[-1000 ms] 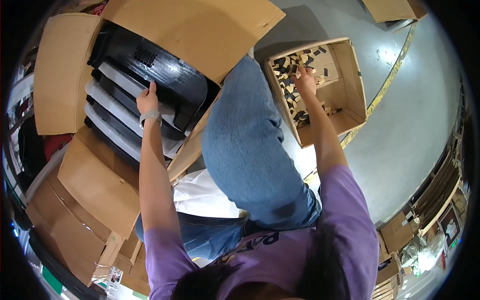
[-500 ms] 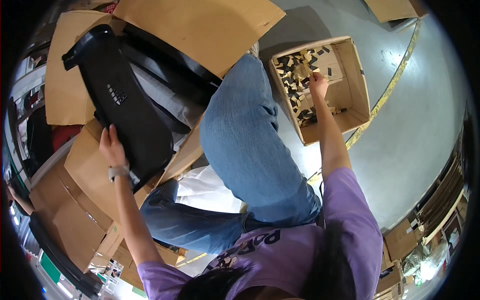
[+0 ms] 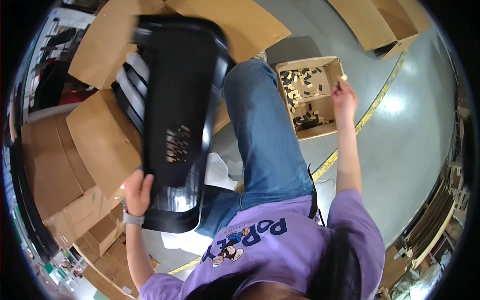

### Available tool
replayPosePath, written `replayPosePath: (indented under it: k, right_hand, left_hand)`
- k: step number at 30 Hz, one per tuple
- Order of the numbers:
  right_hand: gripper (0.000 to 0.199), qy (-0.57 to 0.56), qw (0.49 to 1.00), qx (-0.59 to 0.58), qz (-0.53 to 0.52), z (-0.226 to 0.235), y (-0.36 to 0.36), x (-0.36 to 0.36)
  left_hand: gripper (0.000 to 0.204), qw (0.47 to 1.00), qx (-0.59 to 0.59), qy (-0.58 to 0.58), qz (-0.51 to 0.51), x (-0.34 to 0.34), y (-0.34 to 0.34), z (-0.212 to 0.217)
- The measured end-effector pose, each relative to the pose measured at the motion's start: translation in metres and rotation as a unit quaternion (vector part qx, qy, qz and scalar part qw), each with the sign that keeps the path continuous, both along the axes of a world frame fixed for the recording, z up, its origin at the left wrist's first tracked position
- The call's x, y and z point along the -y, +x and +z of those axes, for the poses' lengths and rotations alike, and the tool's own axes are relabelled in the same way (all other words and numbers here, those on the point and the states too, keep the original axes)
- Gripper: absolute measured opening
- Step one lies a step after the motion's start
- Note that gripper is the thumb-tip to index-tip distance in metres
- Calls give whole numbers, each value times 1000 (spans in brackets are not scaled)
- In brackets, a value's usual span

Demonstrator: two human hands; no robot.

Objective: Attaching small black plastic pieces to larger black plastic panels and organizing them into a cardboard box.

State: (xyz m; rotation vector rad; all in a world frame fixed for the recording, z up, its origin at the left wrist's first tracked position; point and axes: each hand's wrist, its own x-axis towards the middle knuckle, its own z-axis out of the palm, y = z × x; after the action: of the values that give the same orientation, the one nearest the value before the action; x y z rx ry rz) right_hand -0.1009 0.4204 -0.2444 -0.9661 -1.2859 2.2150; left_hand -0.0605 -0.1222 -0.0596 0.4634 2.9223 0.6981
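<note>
A long black plastic panel (image 3: 182,95) with rounded corners and a slotted patch stands tilted over my lap and the open carton at the left. My left hand (image 3: 138,190) is closed on its left edge, thumb on the face, other fingers partly hidden behind it. My right hand (image 3: 344,102) is raised at the right rim of a small cardboard box (image 3: 317,132). Pinched at its fingertips is a small beige pad (image 3: 344,77). Inside the box lie many loose black and beige pads (image 3: 300,92).
The large open carton (image 3: 107,117) at the left holds more black parts and grey wrapping (image 3: 131,80). Another carton (image 3: 367,22) stands on the floor at the far right, by a yellow floor line (image 3: 382,100). Stacked cardboard (image 3: 432,220) stands at the lower right.
The black panel has come up out of the large carton toward me and turned more upright. My right hand has moved from inside the small box to its right rim, pinching a pad.
</note>
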Motion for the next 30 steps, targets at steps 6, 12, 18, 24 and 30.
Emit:
replayPosePath:
  k: [6, 12, 18, 24, 30]
  right_hand:
    - [26, 18, 987, -113, 109, 137, 25, 63]
    - [18, -16, 933, -182, 310, 186, 21, 172]
    - [22, 588, 657, -389, 266, 208, 41, 275]
    - [36, 621, 552, -496, 253, 204, 48, 306]
    - [38, 615, 551, -495, 270, 192, 49, 317]
  left_hand:
    - [32, 990, 29, -53, -124, 21, 27, -17]
    - [22, 993, -84, -58, -66, 0, 25, -26]
    - [9, 831, -2, 541, 129, -78, 64, 26]
    - [9, 785, 17, 603, 141, -78, 69, 26]
    - [8, 755, 39, 631, 171, -77, 69, 16]
